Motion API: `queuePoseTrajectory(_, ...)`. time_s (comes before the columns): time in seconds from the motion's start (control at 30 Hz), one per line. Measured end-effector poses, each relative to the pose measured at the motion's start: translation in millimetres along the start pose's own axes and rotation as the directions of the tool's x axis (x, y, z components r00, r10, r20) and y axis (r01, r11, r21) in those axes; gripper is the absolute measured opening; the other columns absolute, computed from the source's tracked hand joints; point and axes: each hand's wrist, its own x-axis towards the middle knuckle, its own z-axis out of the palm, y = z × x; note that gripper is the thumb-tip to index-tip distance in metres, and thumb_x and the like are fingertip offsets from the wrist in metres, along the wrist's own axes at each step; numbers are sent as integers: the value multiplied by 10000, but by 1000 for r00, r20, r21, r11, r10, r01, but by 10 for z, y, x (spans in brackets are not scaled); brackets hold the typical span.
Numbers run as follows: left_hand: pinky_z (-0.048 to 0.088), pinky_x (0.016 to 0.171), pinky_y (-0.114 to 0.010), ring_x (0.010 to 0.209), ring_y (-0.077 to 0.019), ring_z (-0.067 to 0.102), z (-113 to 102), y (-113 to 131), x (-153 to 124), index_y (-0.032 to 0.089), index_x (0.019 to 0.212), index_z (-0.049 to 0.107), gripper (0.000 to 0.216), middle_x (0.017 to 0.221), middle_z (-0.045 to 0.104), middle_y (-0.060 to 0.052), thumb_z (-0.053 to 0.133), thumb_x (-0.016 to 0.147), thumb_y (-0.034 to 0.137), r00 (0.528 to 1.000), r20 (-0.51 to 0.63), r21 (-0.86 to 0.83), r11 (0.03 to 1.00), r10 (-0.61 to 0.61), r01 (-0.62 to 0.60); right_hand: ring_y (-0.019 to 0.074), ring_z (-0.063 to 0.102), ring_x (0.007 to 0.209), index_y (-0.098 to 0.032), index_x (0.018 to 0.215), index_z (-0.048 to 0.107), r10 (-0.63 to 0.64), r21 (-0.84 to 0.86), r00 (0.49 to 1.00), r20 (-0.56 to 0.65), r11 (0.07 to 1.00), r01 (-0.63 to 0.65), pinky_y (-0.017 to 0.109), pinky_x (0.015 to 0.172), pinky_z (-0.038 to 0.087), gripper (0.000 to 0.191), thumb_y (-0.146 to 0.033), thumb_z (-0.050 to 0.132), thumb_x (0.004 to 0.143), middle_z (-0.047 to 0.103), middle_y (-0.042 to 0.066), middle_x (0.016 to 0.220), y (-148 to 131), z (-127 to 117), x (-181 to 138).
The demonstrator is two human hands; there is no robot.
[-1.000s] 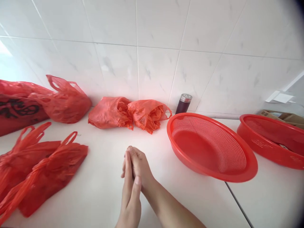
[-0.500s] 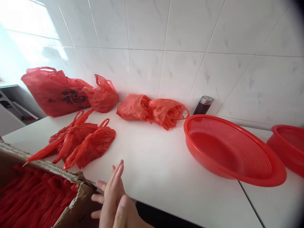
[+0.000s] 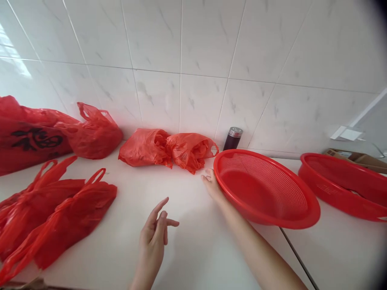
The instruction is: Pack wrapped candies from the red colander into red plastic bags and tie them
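Note:
My left hand (image 3: 155, 233) hovers over the white countertop (image 3: 190, 209) with its fingers apart and nothing in it. My right hand (image 3: 212, 183) reaches forward along the left side of a red perforated plastic basin (image 3: 260, 193). It seems to brush the basin's outer wall; firm contact cannot be made out. Its fingers are partly spread and hold nothing that I can see. Just beyond that hand lies a crumpled red plastic bag (image 3: 192, 151), touching a second red bag (image 3: 145, 149) by the tiled wall.
Tied red bags (image 3: 75, 217) lie at the left, with upright red bags (image 3: 93, 135) behind them. A dark flask (image 3: 232, 139) stands behind the basin. Another red basin (image 3: 332, 185) and a cardboard box (image 3: 356, 159) are at the right. A seam crosses the countertop.
My hands, pressed together before, have come apart. The right one has gone forward to the basin's left side. The view has swung right, so the open cardboard carton has mostly left it.

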Motion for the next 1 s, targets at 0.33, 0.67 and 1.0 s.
queuePoseTrajectory(0.33,322,1102,-507,1416,-309,304,667,222,1300,264,1465,369,581,1531,359,-128,523,909,333,796,147,646,552,588,-527,291,532,1172,-223,1286,537,-111,-355,993,33,928,116,429,982,381,531,-274,657,772,621,118,1229,37,468,950)
queuePoseTrajectory(0.67,117,1079,-725,1458,-467,76,976,311,2458,288,1262,653,672,1612,221,-93,818,626,432,748,616,777,-38,247,-628,210,635,825,-199,1234,580,-13,-435,974,227,893,113,281,708,439,465,-322,678,796,689,52,891,124,-6,285)
queuePoseTrajectory(1.0,101,1070,-750,1472,-438,-20,1095,477,1908,297,1292,614,526,1642,78,-77,550,811,94,809,442,829,168,388,-533,159,599,806,-301,1057,686,32,-15,876,481,999,-29,264,771,479,217,-307,616,852,638,10,880,-240,-1020,-1200)
